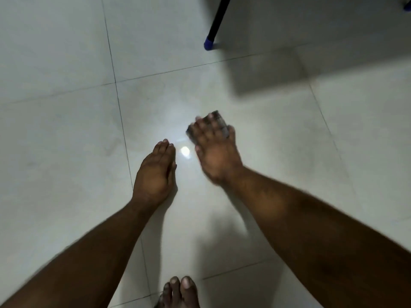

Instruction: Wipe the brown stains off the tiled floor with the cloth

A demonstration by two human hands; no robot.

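The right hand (216,150) lies on a small grey cloth (219,121), fingers spread and pressing it flat to the tiled floor (66,152). Only the cloth's edges show past the fingertips and beside the thumb, and the whole hand is smeared with motion blur. The left hand (155,170) rests flat on the same tile just beside it, fingers straight and close together, holding nothing and apparently bracing the body.

The chief risk from here, as I judge it, is the cloth slipping out from under the fingers: nothing curls round it, so a fast stroke on this glossy tile could leave it bunched or behind. A second risk is smearing rather than lifting. The cloth looks dark and mottled (whether that is dirt or its own pattern I cannot tell), and a loaded cloth would spread a film over the surface. The bracing palm could also slide if the tile is damp.

The cloth itself is small, barely wider than the hand, dull grey with darker flecks, lying near the middle of the large pale tile, beside a bright lamp reflection (185,151). No brown stain is plainly visible around it; faint cloudy marks show on the tiles farther off. A black chair leg (216,18) with a blue foot stands well apart.
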